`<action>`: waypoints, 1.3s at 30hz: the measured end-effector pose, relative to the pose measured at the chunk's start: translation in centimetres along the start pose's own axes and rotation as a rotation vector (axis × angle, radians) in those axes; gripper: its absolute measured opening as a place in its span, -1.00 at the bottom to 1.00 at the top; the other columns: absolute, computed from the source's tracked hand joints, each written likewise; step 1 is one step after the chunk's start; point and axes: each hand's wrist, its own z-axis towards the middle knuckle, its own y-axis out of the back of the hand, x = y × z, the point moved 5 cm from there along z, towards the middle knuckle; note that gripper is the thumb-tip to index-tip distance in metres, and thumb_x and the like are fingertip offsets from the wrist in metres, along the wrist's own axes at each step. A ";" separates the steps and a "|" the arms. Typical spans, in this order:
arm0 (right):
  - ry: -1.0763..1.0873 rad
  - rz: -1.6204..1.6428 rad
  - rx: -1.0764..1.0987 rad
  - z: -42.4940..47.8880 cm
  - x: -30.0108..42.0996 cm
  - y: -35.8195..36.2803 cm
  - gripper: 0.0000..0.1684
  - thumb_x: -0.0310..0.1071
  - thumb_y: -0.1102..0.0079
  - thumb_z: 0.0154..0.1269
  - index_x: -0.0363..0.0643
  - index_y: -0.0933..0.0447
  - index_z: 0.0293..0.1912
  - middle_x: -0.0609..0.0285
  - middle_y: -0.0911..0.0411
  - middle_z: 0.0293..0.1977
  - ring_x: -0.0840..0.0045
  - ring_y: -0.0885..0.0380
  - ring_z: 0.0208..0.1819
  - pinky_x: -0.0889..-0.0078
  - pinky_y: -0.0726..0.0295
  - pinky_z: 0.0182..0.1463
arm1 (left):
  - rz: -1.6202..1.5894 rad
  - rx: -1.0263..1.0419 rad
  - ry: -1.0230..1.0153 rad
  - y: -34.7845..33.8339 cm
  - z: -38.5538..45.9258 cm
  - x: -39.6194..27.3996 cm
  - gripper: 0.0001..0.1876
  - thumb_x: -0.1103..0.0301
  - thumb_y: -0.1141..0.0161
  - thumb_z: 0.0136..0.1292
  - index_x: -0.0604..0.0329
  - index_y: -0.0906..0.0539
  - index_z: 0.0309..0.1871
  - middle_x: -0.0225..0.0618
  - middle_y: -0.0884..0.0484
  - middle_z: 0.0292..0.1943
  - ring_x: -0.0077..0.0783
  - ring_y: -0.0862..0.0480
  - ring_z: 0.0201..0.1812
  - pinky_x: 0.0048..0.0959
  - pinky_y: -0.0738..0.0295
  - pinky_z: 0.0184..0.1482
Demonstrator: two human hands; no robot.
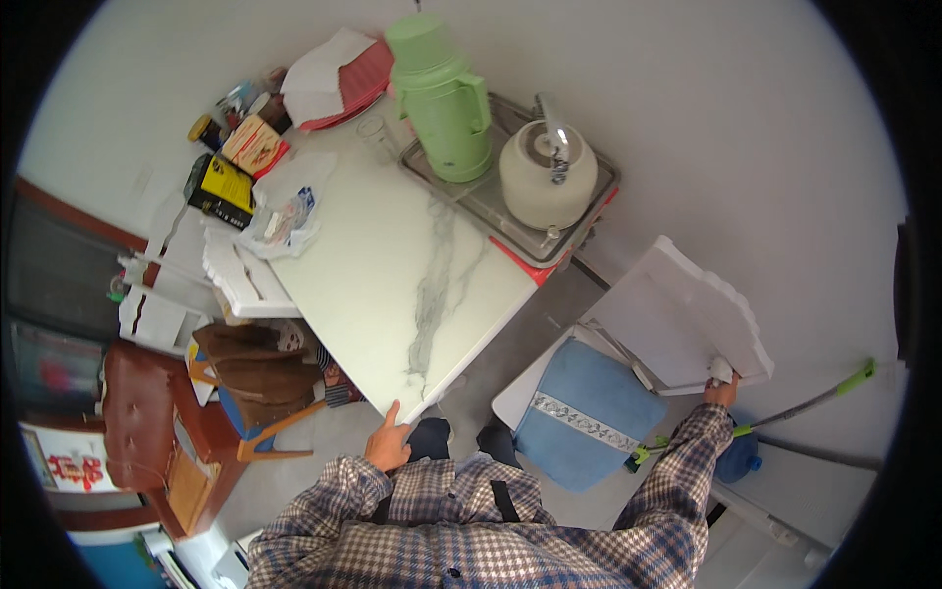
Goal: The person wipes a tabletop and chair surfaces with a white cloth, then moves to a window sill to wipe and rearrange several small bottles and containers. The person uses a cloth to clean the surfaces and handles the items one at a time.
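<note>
My left hand (388, 446) rests at the near corner of a table with a white marble-patterned top (375, 272), one finger lying over its edge. My right hand (721, 392) reaches out to the right and holds a crumpled white cloth or tissue (720, 369) against the edge of a white chair's backrest (677, 316). Part of that hand is hidden by the cloth. A blue cushion (581, 412) with a patterned silver band covers the chair's seat.
At the table's back, a metal tray (471, 193) bears a green thermos flask (445, 110) and a cream kettle (548, 177). Boxes, jars and a plastic bag (283, 221) lie leftward. A brown garment (257, 375) covers another chair. Right stand a green-tipped pole (802, 403) and blue water bottle (736, 460).
</note>
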 end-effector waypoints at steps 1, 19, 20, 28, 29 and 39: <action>0.010 0.001 0.094 1.2 0.2 0.3 -0.53 0.05 -0.28 0.28 -0.19 -0.57 -0.11 0.17 -0.63 -0.28 0.46 -0.52 -0.41 0.39 -0.45 -0.50 | -0.010 -0.001 -0.009 -0.2 0.0 0.1 -0.56 0.43 -0.26 -0.01 0.20 -0.67 0.03 0.10 0.02 0.51 0.14 -0.63 0.00 -0.10 -0.55 0.02; -0.426 -0.193 0.624 -9.1 -13.6 3.2 -0.53 -0.05 -0.15 0.40 -0.05 -0.46 0.18 0.27 -0.63 -0.05 0.46 -0.64 -0.14 0.42 -0.63 -0.25 | -0.198 0.059 -0.052 -0.5 -0.2 3.1 -0.59 0.44 -0.30 -0.02 0.19 -0.67 -0.01 -0.12 0.17 0.57 0.01 -0.58 0.14 -0.20 -0.56 0.06; -0.457 -0.201 0.640 -11.6 -14.5 2.5 -0.52 -0.07 -0.13 0.41 -0.06 -0.43 0.22 0.26 -0.62 -0.05 0.45 -0.63 -0.13 0.42 -0.63 -0.23 | -0.271 -0.023 -0.108 -0.9 -0.5 3.7 -0.59 0.45 -0.28 0.04 0.19 -0.66 0.04 -0.13 0.05 0.55 -0.10 -0.62 0.08 -0.24 -0.58 0.00; -0.414 -0.615 0.914 -31.4 -17.3 -3.3 -0.44 -0.07 -0.01 0.49 -0.15 -0.31 0.33 0.15 -0.54 0.11 0.41 -0.58 0.06 0.33 -0.62 0.07 | -0.722 -0.203 -0.083 -0.6 -5.3 6.0 -0.61 0.47 -0.25 0.17 0.20 -0.61 0.11 -0.14 -0.52 0.22 -0.36 -0.67 -0.21 -0.42 -0.61 -0.19; -0.435 -0.650 0.938 -33.7 -17.9 -3.5 -0.44 -0.08 0.00 0.49 -0.16 -0.30 0.32 0.13 -0.53 0.12 0.39 -0.57 0.07 0.31 -0.61 0.10 | -0.731 -0.183 -0.091 -1.0 -6.0 6.7 -0.61 0.47 -0.25 0.17 0.20 -0.61 0.11 -0.14 -0.57 0.17 -0.36 -0.67 -0.22 -0.43 -0.61 -0.19; -0.828 -0.675 1.264 -58.7 -24.4 -2.3 -0.51 -0.10 0.06 0.52 -0.22 -0.37 0.24 0.17 -0.56 0.09 0.39 -0.56 0.11 0.20 -0.53 0.21 | -0.978 -0.318 -0.050 -1.6 -15.4 10.7 -0.66 0.43 -0.23 0.25 0.24 -0.61 0.10 -0.21 -0.72 -0.08 -0.48 -0.70 -0.18 -0.47 -0.59 -0.14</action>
